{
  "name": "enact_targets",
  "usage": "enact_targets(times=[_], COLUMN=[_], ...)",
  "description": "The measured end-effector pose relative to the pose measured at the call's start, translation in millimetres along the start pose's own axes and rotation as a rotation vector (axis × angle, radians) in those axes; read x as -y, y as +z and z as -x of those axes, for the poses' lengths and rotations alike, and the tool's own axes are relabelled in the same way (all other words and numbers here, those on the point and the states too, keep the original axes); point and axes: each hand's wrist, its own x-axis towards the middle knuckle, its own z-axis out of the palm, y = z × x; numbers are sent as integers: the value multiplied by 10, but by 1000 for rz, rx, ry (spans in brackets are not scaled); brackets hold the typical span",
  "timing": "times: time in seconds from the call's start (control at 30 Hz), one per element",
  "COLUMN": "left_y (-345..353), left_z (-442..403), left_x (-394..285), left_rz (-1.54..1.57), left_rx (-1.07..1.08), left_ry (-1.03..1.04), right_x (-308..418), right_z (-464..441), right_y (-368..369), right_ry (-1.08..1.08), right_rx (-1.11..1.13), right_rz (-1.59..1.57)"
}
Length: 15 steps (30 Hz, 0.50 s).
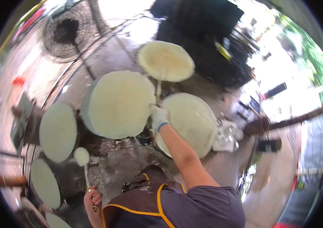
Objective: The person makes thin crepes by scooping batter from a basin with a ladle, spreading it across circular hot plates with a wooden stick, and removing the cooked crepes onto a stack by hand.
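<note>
Head view: fingers of the gloved right hand (159, 117), just beside the large disc (119, 104), wrap a stick (159, 90) pointing lengthwise toward a smaller disc (166, 60) beyond; the left hand (92, 198) grips a ladle (81, 156) nearer the body.

The lowest pale round sheet (56, 220) is cut off by the bottom edge, the gloved right hand (159, 117) hides part of the thin stick (159, 90) it grips, and blur obscures what the crumpled clear plastic (227, 136) holds.
</note>
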Motion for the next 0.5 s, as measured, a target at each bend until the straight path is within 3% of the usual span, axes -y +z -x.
enact_targets(times=[0.03, 0.13, 0.2, 0.33, 0.4, 0.47, 0.5], left_y=[42, 175, 209, 363, 553, 872, 833], left_z=[-29, -77, -161, -300, -309, 150, 28], left_x=[-44, -89, -109, -51, 36, 169, 123], left_rz=[-16, -58, -96, -175, -161, -821, -685], left_rx=[9, 14, 49, 128, 118, 331, 276], left_ry=[-33, -57, -100, -128, -104, 326, 144], right_x=[10, -275, -309, -1266, -1458, -1264, -1116], right_z=[27, 55, 401, 56, 4, 126, 243], right_y=[-178, -1007, -1714, -2883, -3154, -3222, -3232], right_ry=[98, -96, -85, 90, -84, -193, -143], right_rx=[14, -170, -256, -500, -513, -647, -639], right_rz=[-47, -27, -187, 168, 230, 528, 552])
